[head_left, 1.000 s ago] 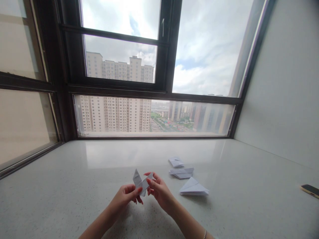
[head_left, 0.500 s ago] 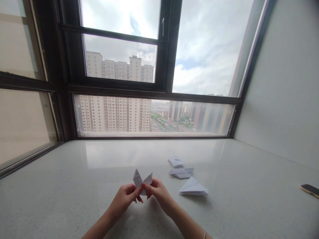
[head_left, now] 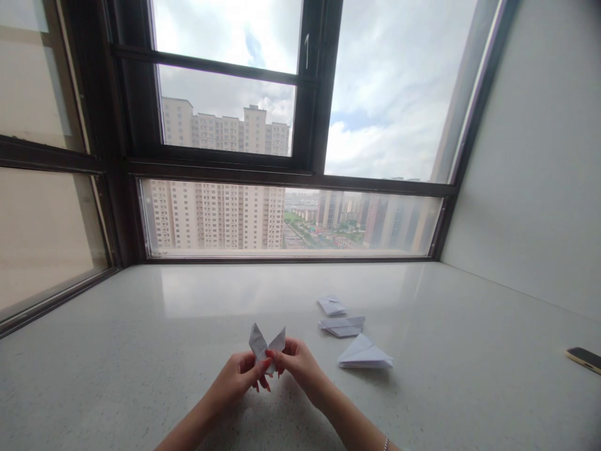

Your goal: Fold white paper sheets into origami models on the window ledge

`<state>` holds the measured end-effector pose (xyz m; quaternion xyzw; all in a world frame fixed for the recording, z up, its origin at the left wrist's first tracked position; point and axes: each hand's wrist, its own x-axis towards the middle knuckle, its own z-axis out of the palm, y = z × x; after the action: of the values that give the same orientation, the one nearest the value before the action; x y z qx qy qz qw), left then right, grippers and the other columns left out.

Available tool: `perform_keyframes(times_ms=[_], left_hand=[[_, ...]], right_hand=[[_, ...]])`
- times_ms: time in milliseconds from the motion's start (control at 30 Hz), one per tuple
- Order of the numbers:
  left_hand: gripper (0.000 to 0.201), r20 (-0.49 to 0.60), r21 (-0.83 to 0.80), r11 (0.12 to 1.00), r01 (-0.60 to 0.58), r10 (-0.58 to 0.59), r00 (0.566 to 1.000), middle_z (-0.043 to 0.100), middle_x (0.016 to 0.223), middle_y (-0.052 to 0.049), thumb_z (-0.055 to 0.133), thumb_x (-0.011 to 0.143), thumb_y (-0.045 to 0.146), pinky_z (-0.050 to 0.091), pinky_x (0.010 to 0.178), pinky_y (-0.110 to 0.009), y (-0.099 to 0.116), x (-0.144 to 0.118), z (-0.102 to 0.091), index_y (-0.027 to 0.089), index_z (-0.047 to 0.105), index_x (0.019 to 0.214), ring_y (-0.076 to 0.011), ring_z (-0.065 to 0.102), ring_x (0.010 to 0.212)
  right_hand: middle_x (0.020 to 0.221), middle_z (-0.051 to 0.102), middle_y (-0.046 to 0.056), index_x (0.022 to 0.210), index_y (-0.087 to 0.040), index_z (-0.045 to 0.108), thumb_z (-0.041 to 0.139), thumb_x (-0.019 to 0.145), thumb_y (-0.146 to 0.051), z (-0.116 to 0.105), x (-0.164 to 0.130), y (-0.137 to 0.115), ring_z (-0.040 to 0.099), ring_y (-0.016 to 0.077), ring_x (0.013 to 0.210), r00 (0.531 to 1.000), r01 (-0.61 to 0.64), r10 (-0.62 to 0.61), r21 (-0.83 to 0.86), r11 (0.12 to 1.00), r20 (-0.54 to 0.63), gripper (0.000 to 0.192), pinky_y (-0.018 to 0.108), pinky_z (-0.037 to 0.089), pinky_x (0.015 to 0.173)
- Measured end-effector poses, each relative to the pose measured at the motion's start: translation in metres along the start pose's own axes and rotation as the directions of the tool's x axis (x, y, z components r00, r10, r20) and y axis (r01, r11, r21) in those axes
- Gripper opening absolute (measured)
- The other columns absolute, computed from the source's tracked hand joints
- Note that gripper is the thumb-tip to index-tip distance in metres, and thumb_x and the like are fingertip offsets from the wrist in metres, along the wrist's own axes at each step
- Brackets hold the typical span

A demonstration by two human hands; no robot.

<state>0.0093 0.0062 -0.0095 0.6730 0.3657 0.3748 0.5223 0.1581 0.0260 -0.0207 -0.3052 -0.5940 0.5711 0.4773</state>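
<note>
I had the small folded paper piece pinched between both hands, held just above the desk and right in front of me. My left hand was closed on its lower left part, thumb and fingertips clamped on the paper, and my right hand gripped the lower right in the same way, so the two hands met at the base of the fold. Two pointed flaps stood up from between my fingertips like a pair of wings, spread apart in a V.

As I judged it, I was in the middle of a shaping fold: the base was held tight while the two flaps were set. The next move would call for a firm pinch at the centre with one hand while the other pressed or creased a flap, and for a light touch, since thin paper at that size tears or buckles easily.

To the right on the desk lay three other folded pieces: a flat triangle nearest me, a flatter stack behind it, and a small one farthest off. A phone lay well apart, at the far right edge.
</note>
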Motion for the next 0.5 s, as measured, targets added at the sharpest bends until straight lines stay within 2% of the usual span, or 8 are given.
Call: perform_keyframes(times_ms=[200,500], left_hand=[[0.049,0.015,-0.001,1.000,-0.002,0.002,1.000,0.060,0.060,-0.003,0.050,0.067,0.056,0.037,0.047,-0.021,-0.0002,0.0002,0.0021,0.009,0.060,0.073,-0.0127,0.055,0.050],[0.046,0.023,0.041,0.999,-0.021,0.020,1.000,0.061,0.061,-0.003,0.050,0.069,0.054,0.038,0.046,-0.020,-0.0001,-0.0007,0.0001,0.010,0.061,0.074,-0.0125,0.056,0.049]], right_hand=[[0.050,0.055,-0.001,0.057,-0.012,0.055,0.065,0.058,-0.046,0.0006,-0.0001,-0.0005,0.048,0.0083,0.043,0.997,-0.003,0.003,0.009,1.000,0.075,0.036,0.020,0.031,0.042],[0.050,0.055,-0.001,0.058,-0.012,0.055,0.065,0.058,-0.047,0.0019,-0.0011,-0.0014,0.048,0.0080,0.044,0.997,-0.008,0.005,0.030,1.000,0.077,0.036,0.019,0.031,0.042]])
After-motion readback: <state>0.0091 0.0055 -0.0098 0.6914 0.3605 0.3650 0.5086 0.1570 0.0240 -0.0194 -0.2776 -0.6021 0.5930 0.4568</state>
